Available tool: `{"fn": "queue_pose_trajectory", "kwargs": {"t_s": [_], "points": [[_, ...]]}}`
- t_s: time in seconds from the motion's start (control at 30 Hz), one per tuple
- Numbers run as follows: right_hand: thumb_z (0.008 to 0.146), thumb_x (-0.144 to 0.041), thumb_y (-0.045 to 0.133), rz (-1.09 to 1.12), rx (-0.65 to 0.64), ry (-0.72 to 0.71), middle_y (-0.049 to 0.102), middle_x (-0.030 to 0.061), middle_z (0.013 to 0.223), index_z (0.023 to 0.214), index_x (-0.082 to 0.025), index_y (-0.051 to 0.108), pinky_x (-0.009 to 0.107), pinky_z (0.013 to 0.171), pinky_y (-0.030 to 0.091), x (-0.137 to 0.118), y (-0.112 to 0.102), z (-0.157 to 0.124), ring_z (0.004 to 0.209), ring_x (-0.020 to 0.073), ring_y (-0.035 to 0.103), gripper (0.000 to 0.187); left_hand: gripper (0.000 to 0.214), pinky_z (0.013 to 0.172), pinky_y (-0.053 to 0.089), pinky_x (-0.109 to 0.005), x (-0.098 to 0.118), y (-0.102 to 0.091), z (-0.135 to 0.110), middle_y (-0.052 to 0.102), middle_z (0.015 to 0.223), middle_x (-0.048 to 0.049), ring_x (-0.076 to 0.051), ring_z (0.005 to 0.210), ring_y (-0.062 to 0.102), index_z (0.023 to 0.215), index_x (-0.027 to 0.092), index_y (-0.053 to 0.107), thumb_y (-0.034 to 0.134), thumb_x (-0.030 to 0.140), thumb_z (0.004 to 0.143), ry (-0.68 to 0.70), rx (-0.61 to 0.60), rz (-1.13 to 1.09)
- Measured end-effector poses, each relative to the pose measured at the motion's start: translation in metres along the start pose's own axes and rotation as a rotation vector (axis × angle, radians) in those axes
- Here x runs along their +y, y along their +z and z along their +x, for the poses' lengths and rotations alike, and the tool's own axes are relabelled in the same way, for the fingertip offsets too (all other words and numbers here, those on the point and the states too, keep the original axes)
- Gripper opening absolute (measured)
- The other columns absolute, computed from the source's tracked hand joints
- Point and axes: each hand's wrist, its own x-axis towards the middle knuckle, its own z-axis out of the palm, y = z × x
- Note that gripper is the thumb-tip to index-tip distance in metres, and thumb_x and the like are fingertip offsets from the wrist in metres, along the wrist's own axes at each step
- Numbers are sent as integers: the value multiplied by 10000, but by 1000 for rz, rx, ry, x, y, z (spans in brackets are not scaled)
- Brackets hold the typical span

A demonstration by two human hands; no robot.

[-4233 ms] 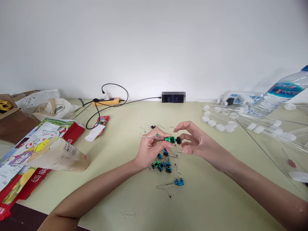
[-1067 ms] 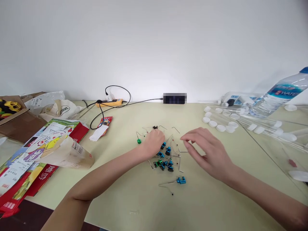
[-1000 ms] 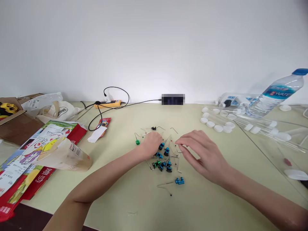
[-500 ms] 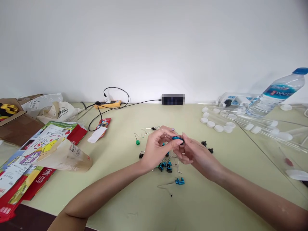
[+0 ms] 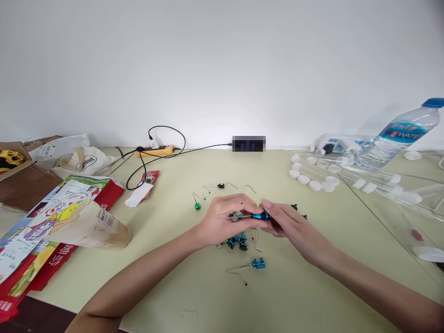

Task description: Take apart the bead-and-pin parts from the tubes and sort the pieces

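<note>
Above the middle of the table, my left hand (image 5: 225, 219) and my right hand (image 5: 287, 222) come together around a small blue metal fitting (image 5: 256, 216) with a black end and a thin wire arm. The left thumb and fingers pinch its wire side, while the right fingers close over the black end and partly hide it. Under the hands lies a pile of similar blue and black fittings (image 5: 237, 241) with wires. Closer to me rests a single blue fitting (image 5: 258, 263) with a bent wire. A green round knob (image 5: 197, 206) on a wire lies left of the hands.
Hex keys (image 5: 250, 188) lie behind the hands. On the right are white round caps (image 5: 315, 185), clear tubes and a tilted water bottle (image 5: 398, 134). A drink cup (image 5: 107, 229) lies over flyers at left. A power strip (image 5: 156, 151) and a pixelated device (image 5: 249, 144) stand by the wall.
Both hands have turned the blue fitting and lowered slightly, so its wire now points left between the left fingers. A hex key behind the hands has come into view.
</note>
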Motion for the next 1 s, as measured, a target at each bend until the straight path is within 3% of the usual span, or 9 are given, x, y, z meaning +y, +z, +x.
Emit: {"fn": "queue_pose_trajectory", "kwargs": {"t_s": [0.23,0.37,0.47,0.53,0.63,0.77,0.87,0.93,1.0], "points": [[984,-378,269,-363,167,-328,434,-2,769,850,-230,408,287,597,331,7,2,-2,654,147,395,243,175,550,554,-235,3,4,3,650,756,-21,-113,618,624,815,157,689,768,183,661,-383,172,-436],[921,-334,472,-496,292,-566,473,49,959,970,-257,393,322,670,404,11,-4,4,747,166,470,120,176,474,521,-232,5,5,3,663,722,-14,-104,535,603,778,149,653,758,248,679,-539,207,-562],[827,-438,605,-376,276,-455,488,63,1063,1085,-292,396,337,722,438,4,-13,4,828,188,504,362,184,469,507,-221,2,7,3,648,671,4,-96,513,597,787,151,627,750,248,691,-579,244,-594],[887,-530,452,-260,193,-309,552,54,945,1038,-271,463,333,691,439,-2,-17,2,764,182,516,300,196,477,517,-224,0,9,2,647,675,8,-98,522,604,776,151,618,762,237,675,-571,254,-585],[952,-525,225,-188,20,-152,555,33,678,733,-216,521,322,630,418,-9,-20,1,620,160,490,480,218,489,533,-237,1,11,1,654,713,4,-101,530,610,754,155,615,784,233,640,-528,242,-565],[814,-490,585,-221,65,-158,578,12,793,900,-261,565,304,673,433,-14,-23,2,745,172,537,245,202,515,538,-238,2,12,0,645,712,16,-96,552,612,775,170,611,770,216,659,-494,264,-533],[696,-454,719,-253,163,-151,582,17,906,1100,-312,505,304,678,443,-14,-27,4,820,188,548,479,197,533,543,-242,2,12,1,641,707,21,-92,552,609,777,168,605,764,201,665,-499,266,-529],[818,-495,572,-278,127,-126,583,22,819,977,-269,563,306,643,430,-11,-27,5,733,173,536,276,194,529,543,-244,1,13,0,637,688,21,-96,546,609,772,164,602,761,199,667,-501,259,-540],[921,-494,378,-286,57,-134,567,24,724,796,-226,575,314,642,421,-8,-27,5,672,161,520,355,194,521,540,-242,0,14,0,634,677,22,-99,539,610,770,161,602,762,194,665,-497,258,-547]]}}
